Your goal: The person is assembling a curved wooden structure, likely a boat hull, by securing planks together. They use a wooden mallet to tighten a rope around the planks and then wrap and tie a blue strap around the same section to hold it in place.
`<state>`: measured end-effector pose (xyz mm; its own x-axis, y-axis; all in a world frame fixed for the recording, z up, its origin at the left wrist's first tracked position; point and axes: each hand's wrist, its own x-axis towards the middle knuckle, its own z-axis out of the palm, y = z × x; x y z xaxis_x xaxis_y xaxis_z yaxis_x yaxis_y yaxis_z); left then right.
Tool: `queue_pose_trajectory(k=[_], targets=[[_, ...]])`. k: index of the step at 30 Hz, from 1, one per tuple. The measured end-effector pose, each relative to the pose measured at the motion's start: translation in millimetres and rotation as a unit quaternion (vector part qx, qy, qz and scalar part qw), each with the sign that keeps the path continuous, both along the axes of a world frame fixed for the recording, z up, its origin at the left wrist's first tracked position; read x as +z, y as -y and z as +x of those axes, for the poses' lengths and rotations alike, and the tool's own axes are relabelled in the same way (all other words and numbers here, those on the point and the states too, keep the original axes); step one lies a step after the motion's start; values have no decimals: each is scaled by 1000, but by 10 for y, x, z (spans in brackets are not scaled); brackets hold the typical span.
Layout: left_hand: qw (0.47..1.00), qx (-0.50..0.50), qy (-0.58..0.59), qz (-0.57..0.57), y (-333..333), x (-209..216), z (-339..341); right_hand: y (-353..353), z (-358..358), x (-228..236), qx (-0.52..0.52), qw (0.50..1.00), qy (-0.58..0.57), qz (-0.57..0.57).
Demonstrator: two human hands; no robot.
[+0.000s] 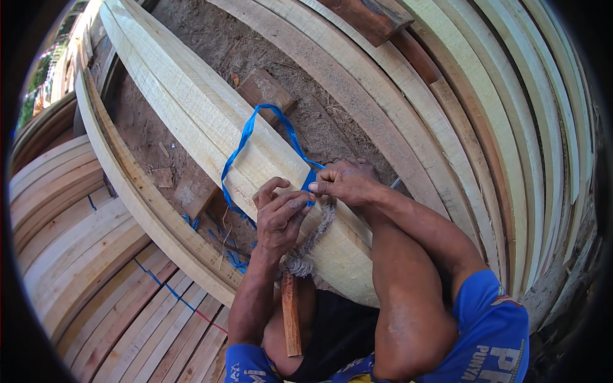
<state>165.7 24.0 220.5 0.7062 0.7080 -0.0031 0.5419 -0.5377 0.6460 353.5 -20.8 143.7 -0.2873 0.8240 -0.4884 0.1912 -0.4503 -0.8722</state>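
A bundle of pale sawn planks [191,108] runs away from me, with a blue plastic strap [246,137] looped loosely over it. My left hand [279,220] is closed, thumb and fingers pinching the strap's blue end at the top of the bundle. Beside it my right hand [348,182] is also closed, thumb and forefinger on the blue strap. A thick grey rope [319,230] passes across the bundle just nearer to me than my hands. At the rope's knotted end, a short reddish wooden stick [290,316] points toward me, between my legs.
Wooden blocks [265,92] lie on the dirt ground under the bundle. Long planks [408,102] are stacked to the right, with a dark wood piece [367,19] on them. Other planks [128,306] lie at the left. Blue strap scraps [236,258] lie near my left forearm.
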Motion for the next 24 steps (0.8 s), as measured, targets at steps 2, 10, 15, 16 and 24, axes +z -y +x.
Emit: queue_pose_trajectory(k=[2,10,15,16,24], targets=[[1000,9,-21,6,-19,56,54,116,147,20,2,997,1,78],[983,151,-95,-52,-76,207,252,-326,398,955,141,792,334,491],[987,86,-134,-31,-5,183,340,-485,261,741,45,708,269,651],[992,60,-112,-11,1,189,298,-505,197,710,45,705,262,657],[985,113,-6,-130,-47,-164,-173,-3,64,646,-240,853,88,454]])
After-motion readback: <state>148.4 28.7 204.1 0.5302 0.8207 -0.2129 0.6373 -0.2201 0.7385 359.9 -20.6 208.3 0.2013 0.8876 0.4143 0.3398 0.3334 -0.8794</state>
